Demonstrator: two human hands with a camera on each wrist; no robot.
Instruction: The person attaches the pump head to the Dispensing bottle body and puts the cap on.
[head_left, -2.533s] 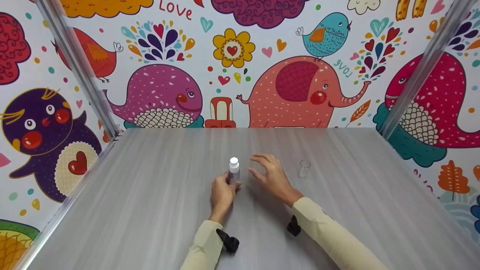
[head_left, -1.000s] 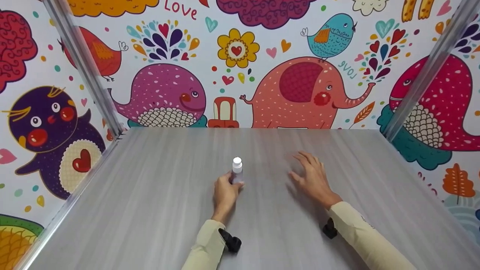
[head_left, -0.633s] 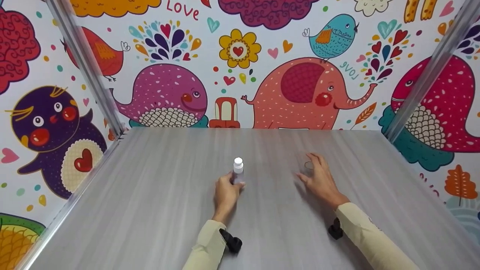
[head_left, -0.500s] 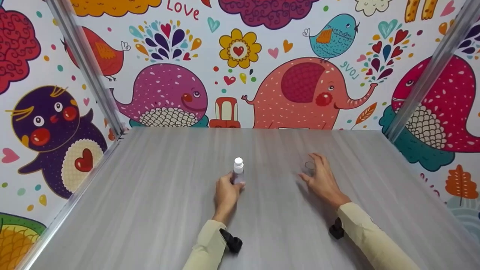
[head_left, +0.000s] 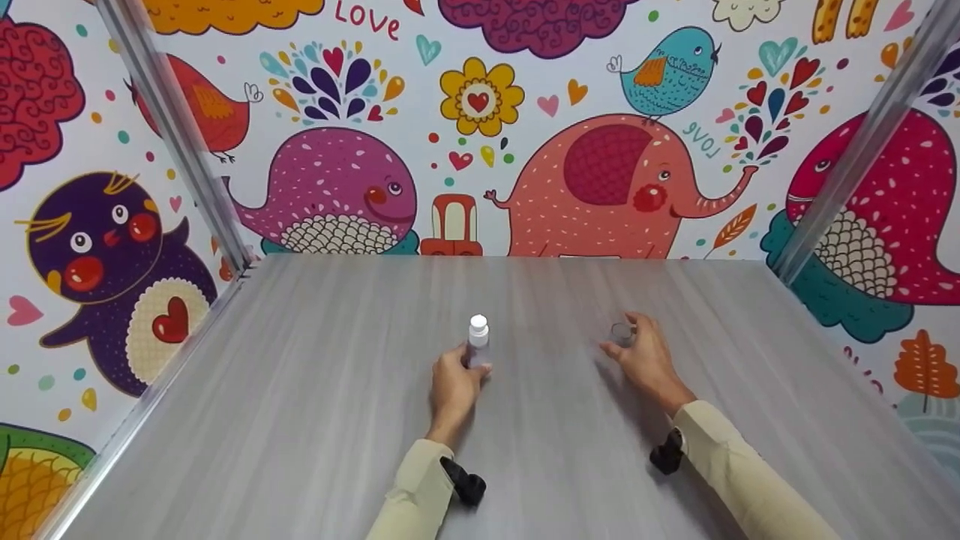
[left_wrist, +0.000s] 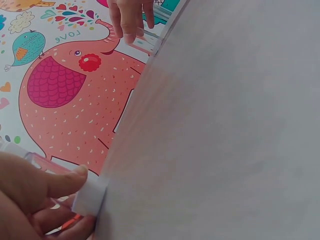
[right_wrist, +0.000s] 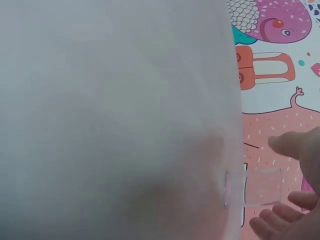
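My left hand (head_left: 454, 382) grips a small bottle (head_left: 478, 337) upright on the table, left of the middle. Its cap is white and its body looks see-through; a white base (left_wrist: 90, 197) shows below the thumb in the left wrist view. My right hand (head_left: 649, 364) curves around a small clear glass (head_left: 621, 334) that stands on the table to the right. In the right wrist view the thumb (right_wrist: 287, 145) and the fingers (right_wrist: 272, 220) stand apart on either side of the glass (right_wrist: 262, 187), with gaps visible. The hand partly hides the glass in the head view.
A grey wood-grain table (head_left: 345, 390) carries both things. Printed cartoon walls (head_left: 592, 187) stand at the back and sides, with metal posts (head_left: 180, 142) at the rear corners. Black wrist cameras (head_left: 465, 484) sit under the cream sleeves (head_left: 412, 491).
My right hand has moved right, from near the bottle to the glass. Its thumb and fingers have since drawn a little closer about it. The left hand still holds the bottle in place.
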